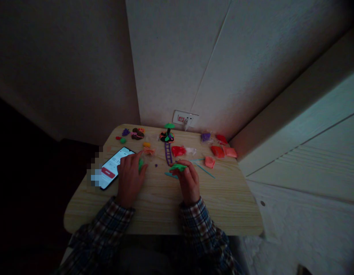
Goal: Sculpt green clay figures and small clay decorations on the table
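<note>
My right hand [189, 182] grips a flattened, uneven lump of bright green modelling clay [177, 167] between thumb and fingers, just above the table. Over to the left, my left hand [130, 178] is curled with its thumb and fingers around a smaller bit of green clay [140, 164]; the hand partly hides it. Below the right hand's clay lies a light-blue modelling tool [171, 175]. A purple clay ladder [168, 153] runs from between the hands up to a small clay figure [167, 136] with a black trunk and green top.
A phone [111, 170] showing a timer lies beside my left hand. Red clay [178, 151], an orange packet [217, 151], a pink piece [209, 162] and purple clay [205, 137] lie right of the ladder. A brown clay piece [137, 133] sits back left. Behind the wooden table [154, 217] is a wall socket [185, 118].
</note>
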### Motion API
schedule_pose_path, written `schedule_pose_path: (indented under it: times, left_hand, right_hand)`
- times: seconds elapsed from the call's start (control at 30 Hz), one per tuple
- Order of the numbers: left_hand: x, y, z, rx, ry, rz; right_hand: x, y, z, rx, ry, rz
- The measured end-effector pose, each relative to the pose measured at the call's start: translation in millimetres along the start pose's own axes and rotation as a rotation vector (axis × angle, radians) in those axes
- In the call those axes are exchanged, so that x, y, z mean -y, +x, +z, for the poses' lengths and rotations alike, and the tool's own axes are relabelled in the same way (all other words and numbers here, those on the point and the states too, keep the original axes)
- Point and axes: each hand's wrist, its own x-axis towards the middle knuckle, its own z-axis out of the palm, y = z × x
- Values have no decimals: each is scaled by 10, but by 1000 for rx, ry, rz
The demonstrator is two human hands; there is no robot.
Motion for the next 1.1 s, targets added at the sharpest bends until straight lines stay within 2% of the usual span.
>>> schedule_pose_path:
  times: [0.27, 0.63, 0.7, 0.87, 1.1]
  left_hand:
    - [-41, 10, -21, 33, -41, -77]
    - [-52, 7, -25, 49, -68, -82]
    - [-55, 12, -35, 29, -156, -73]
    - [-71, 23, -57, 40, -557, -73]
    - [-129, 34, -85, 189, -905, -211]
  right_hand:
    - [-18, -15, -20, -4, -70, -2]
    - [-11, -32, -13, 23, -90, -1]
    - [-4, -32, -4, 19, -88, 5]
    - [6, -12, 22, 9, -78, 24]
    - [-56, 22, -21, 5, -148, 61]
